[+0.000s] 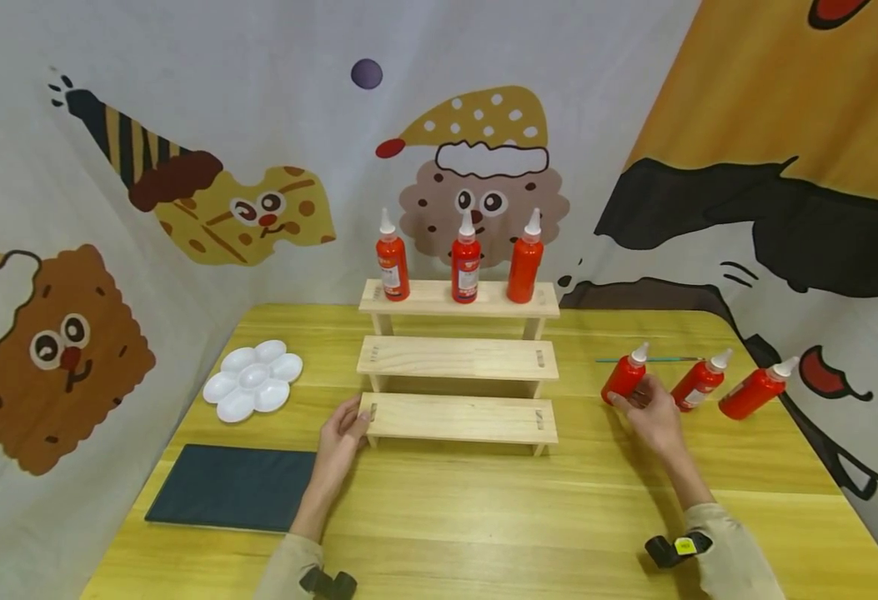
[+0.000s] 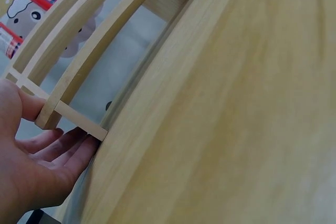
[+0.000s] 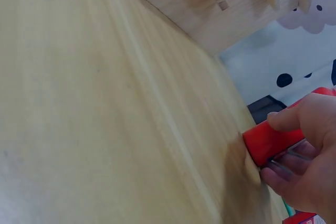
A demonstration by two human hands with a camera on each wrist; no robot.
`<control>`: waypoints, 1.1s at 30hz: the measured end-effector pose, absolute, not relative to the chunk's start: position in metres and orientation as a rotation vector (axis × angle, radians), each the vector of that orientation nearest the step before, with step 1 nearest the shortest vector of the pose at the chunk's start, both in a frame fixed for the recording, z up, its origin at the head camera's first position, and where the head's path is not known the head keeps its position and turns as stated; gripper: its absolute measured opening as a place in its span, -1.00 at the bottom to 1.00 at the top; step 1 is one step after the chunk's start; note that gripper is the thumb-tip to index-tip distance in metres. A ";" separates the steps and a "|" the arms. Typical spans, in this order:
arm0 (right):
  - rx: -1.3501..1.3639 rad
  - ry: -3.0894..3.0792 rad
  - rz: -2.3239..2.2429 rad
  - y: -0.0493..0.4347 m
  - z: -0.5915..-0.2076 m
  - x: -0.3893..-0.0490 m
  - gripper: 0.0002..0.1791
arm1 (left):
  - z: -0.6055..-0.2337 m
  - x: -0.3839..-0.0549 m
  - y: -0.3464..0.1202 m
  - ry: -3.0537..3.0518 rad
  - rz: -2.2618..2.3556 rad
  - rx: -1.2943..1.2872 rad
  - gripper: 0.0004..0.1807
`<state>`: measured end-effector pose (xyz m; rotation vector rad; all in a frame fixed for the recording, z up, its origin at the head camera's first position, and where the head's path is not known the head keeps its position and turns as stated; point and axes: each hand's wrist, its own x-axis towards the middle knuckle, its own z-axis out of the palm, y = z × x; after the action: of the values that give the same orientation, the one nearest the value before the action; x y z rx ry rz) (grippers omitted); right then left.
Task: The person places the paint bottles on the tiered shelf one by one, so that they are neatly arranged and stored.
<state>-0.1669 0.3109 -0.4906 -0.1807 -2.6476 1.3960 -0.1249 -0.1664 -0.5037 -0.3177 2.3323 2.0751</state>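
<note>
My right hand (image 1: 658,421) grips a red squeeze bottle (image 1: 623,379) with a white nozzle, right of the stand; thumb and fingers lie on either side of its lower body in the right wrist view. The bottle's base (image 3: 257,142) is right at the tabletop there. At the left end of a three-step wooden display stand (image 1: 461,419), my left hand (image 1: 341,435) holds the lowest step. Its thumb lies on the plank's end and its fingers are beside the leg in the left wrist view. Three similar red bottles (image 1: 465,271) stand spaced along the top step.
Two more red bottles (image 1: 699,385) (image 1: 754,393) stand right of my right hand. A thin green paintbrush (image 1: 664,360) lies behind them. On the left are a white flower-shaped palette (image 1: 254,377) and a dark rectangular board (image 1: 232,487). A cartoon-print curtain (image 1: 273,75) hangs behind the table.
</note>
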 end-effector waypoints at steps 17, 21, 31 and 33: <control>-0.110 -2.582 1.296 0.301 -0.462 -0.171 -0.48 | -0.503 -0.124 -0.167 2.332 2.074 -0.309 -0.43; -0.076 -2.578 1.271 0.296 -0.447 -0.172 -0.48 | -0.502 -0.124 -0.167 2.335 2.074 -0.304 -0.43; 0.052 -2.558 1.204 0.278 -0.415 -0.170 -0.54 | -0.502 -0.124 -0.168 2.318 2.082 -0.306 -0.40; 0.075 -2.553 1.204 0.272 -0.408 -0.168 -0.54 | -0.502 -0.124 -0.168 2.317 2.082 -0.305 -0.40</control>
<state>-0.1684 0.2723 -0.4081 0.0747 -2.5528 1.2038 -0.1238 -0.1677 -0.5024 -0.3047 2.3167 2.0818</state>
